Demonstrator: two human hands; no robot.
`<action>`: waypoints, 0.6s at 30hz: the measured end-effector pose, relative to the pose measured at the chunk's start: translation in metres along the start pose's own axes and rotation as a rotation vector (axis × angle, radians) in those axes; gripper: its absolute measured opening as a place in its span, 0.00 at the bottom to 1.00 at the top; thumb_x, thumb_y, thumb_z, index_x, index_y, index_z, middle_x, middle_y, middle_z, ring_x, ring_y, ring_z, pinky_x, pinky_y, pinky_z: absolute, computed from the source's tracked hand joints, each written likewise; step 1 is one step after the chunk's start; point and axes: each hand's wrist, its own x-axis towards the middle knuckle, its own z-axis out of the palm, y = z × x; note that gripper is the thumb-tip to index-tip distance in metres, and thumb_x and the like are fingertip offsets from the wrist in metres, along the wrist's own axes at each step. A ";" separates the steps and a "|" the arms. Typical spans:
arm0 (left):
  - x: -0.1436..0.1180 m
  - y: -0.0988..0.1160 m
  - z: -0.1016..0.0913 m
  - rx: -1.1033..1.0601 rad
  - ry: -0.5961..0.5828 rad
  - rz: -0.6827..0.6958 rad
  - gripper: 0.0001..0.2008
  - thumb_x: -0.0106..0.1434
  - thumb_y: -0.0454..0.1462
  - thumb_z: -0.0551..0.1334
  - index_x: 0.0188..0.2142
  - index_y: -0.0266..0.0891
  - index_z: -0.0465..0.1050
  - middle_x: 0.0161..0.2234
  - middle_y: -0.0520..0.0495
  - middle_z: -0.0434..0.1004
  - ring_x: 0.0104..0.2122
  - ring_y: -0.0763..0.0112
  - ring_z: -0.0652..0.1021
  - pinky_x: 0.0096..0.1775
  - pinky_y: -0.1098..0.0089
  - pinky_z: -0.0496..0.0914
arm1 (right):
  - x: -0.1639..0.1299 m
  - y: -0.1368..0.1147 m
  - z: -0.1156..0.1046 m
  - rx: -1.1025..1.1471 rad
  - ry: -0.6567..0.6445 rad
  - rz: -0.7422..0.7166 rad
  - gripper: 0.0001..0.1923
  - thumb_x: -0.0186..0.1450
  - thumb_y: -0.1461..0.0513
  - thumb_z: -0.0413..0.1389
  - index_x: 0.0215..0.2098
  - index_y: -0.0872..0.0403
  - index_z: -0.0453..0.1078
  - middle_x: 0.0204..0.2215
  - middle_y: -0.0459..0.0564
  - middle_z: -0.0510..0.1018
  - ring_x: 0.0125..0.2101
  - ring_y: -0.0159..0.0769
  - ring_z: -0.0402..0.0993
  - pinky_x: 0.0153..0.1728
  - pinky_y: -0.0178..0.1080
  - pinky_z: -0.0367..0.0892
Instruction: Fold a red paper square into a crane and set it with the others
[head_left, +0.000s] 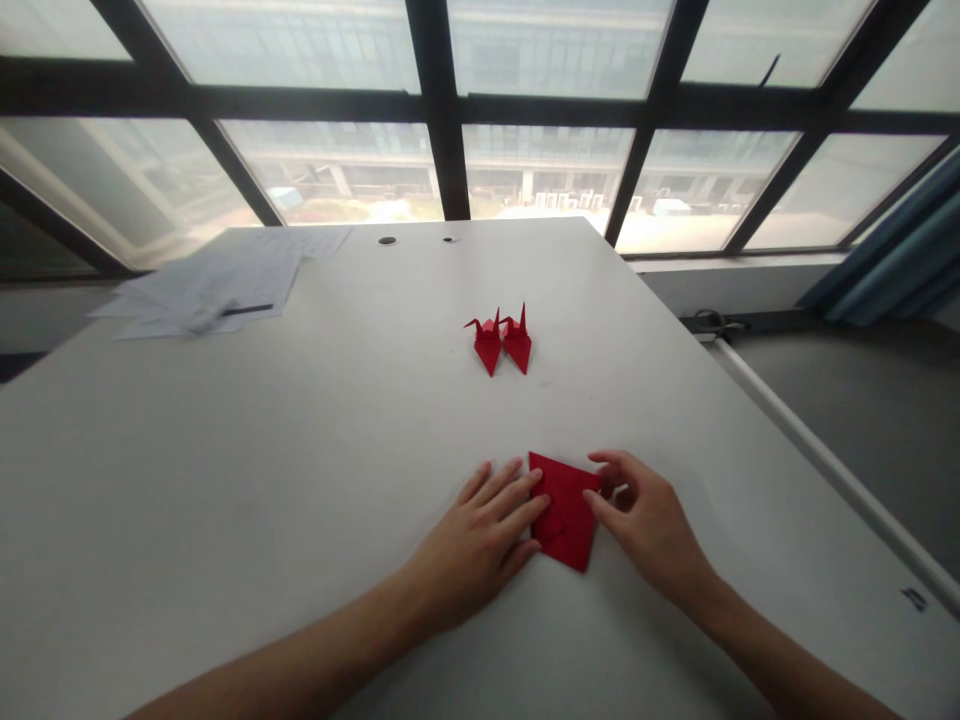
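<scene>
A folded red paper [571,515] lies flat on the white table [337,430], roughly square with one corner toward me. My left hand [480,540] rests with its fingers stretched out, and the fingertips press on the paper's left edge. At the right corner, the thumb and fingers of my right hand [649,520] close on the paper's edge; some of those fingers are hidden behind the hand. Beyond the paper stand two red origami cranes, a left crane [487,353] and a right crane [517,347], side by side.
Loose white sheets [255,270] spread over the table's far left, with a dark pen [249,310] on them. Two small round holes show near the back edge. Behind are dark-framed windows [448,110]. A blue curtain [892,250] hangs at right, beyond the table's edge.
</scene>
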 end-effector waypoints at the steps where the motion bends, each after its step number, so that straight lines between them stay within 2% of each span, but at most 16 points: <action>1: 0.000 0.000 0.000 0.001 -0.003 -0.001 0.21 0.71 0.42 0.55 0.63 0.46 0.63 0.66 0.45 0.60 0.67 0.56 0.58 0.65 0.46 0.56 | -0.001 0.001 0.003 -0.046 0.005 -0.029 0.16 0.62 0.62 0.58 0.48 0.53 0.70 0.30 0.46 0.77 0.25 0.33 0.73 0.28 0.37 0.71; 4: 0.000 0.000 0.001 -0.005 0.003 -0.001 0.21 0.71 0.42 0.55 0.63 0.47 0.63 0.66 0.45 0.61 0.67 0.57 0.59 0.65 0.46 0.55 | -0.005 0.005 0.009 -0.178 0.026 -0.118 0.15 0.62 0.65 0.55 0.48 0.53 0.70 0.33 0.48 0.77 0.28 0.35 0.73 0.32 0.39 0.72; 8: -0.001 0.000 0.002 -0.022 0.023 -0.011 0.20 0.71 0.42 0.55 0.62 0.47 0.64 0.65 0.45 0.62 0.66 0.58 0.60 0.65 0.48 0.55 | -0.009 0.006 0.012 -0.285 -0.003 -0.291 0.10 0.64 0.67 0.52 0.42 0.52 0.72 0.37 0.52 0.77 0.36 0.39 0.74 0.39 0.42 0.73; 13: -0.001 0.001 0.001 -0.033 0.011 -0.026 0.20 0.71 0.41 0.55 0.61 0.48 0.64 0.66 0.47 0.61 0.67 0.59 0.59 0.66 0.48 0.54 | -0.013 0.004 0.012 -0.361 -0.112 -0.548 0.15 0.66 0.69 0.51 0.48 0.52 0.72 0.45 0.54 0.76 0.46 0.42 0.72 0.49 0.45 0.71; 18: -0.001 0.003 0.000 -0.025 0.029 -0.046 0.21 0.70 0.40 0.57 0.61 0.47 0.64 0.63 0.44 0.63 0.65 0.58 0.61 0.66 0.49 0.56 | -0.015 0.003 0.009 -0.459 -0.164 -0.616 0.14 0.67 0.68 0.52 0.48 0.52 0.73 0.47 0.55 0.76 0.46 0.43 0.71 0.49 0.47 0.71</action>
